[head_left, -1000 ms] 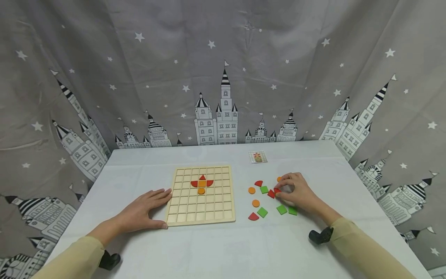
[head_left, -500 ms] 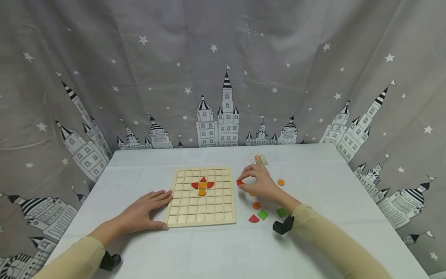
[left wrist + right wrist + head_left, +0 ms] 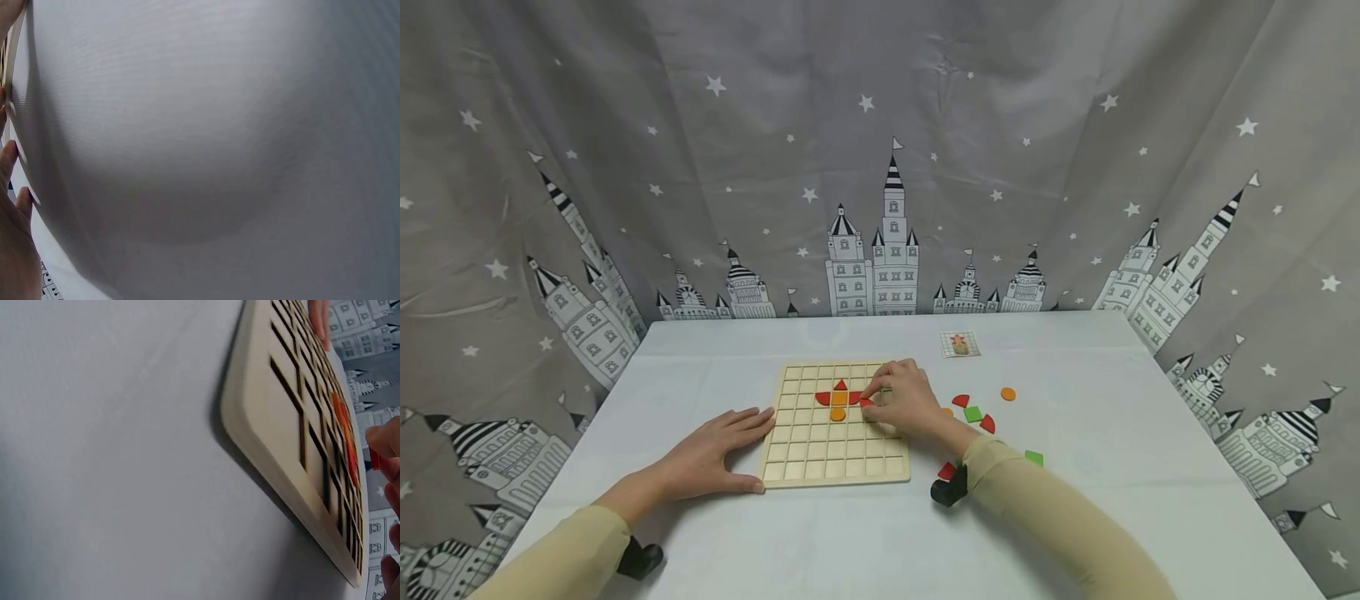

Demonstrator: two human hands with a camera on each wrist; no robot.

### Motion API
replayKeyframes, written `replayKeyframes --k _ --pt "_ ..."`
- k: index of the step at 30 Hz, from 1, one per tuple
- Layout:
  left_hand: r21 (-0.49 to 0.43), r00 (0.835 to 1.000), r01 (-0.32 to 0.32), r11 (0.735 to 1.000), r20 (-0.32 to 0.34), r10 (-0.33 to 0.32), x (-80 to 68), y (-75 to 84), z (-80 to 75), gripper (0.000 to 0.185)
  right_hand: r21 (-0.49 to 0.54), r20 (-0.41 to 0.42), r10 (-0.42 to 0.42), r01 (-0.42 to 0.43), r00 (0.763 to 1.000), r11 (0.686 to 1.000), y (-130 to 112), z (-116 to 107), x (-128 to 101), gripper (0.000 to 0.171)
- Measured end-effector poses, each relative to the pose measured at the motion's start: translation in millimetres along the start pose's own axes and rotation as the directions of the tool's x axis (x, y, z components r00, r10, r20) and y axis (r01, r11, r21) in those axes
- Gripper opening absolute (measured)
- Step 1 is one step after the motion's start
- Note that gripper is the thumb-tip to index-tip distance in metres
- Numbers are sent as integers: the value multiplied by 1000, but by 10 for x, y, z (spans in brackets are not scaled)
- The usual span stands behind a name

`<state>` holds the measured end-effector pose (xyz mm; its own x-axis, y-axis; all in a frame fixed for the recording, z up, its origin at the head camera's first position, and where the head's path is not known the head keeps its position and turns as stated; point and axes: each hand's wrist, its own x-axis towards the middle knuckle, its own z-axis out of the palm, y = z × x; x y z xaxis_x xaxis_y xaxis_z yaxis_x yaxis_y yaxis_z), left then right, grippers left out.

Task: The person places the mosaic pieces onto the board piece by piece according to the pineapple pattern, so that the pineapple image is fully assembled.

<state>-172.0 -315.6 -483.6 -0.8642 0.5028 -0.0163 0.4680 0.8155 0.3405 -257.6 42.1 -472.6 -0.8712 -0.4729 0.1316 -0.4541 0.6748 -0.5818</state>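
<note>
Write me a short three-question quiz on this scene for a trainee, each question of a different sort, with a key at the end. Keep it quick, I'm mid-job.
1. Multiple choice: What color is the piece pinched in the right hand?
A) green
B) red
C) orange

2. True or false: The left hand rests at the left edge of the board, as the head view shows it.

3. Count: How many orange shapes show on the board?

Key:
1. B, red.
2. True; its fingertips and thumb lie along that edge.
3. Two: a square and a circle.
</note>
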Motion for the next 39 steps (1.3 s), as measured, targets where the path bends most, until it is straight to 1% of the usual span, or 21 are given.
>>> replayKeyframes --k 5,10,19,27,32,37,39 --pt "-1 1000 -10 1000 0 10 5 11 -15 106 -76 6 -24 25 1000 997 -48 100 7 16" --pt "-1 1000 -13 1000 -2 13 9 9 -14 107 -108 4 -37 37 999 993 -55 155 13 18" --pt "4 1000 -29 1000 -11 29 16 -14 4 106 -120 -29 -25 21 999 993 -85 208 -10 18" --pt "-2 999 -35 999 -25 35 19 -8 0 105 -104 -38 -10 6 999 995 -107 201 -21 20" --pt "-8 1000 -19 1000 -17 19 19 4 -3 106 -110 -37 -5 1 999 994 -78 193 -19 21" --pt "-1 1000 -9 1000 -6 9 15 9 0 106 -107 -21 11 -14 1000 994 -47 166 -17 16" --pt "3 1000 -15 1000 -9 15 16 11 -4 106 -103 -18 19 -21 1000 994 -40 157 -14 14"
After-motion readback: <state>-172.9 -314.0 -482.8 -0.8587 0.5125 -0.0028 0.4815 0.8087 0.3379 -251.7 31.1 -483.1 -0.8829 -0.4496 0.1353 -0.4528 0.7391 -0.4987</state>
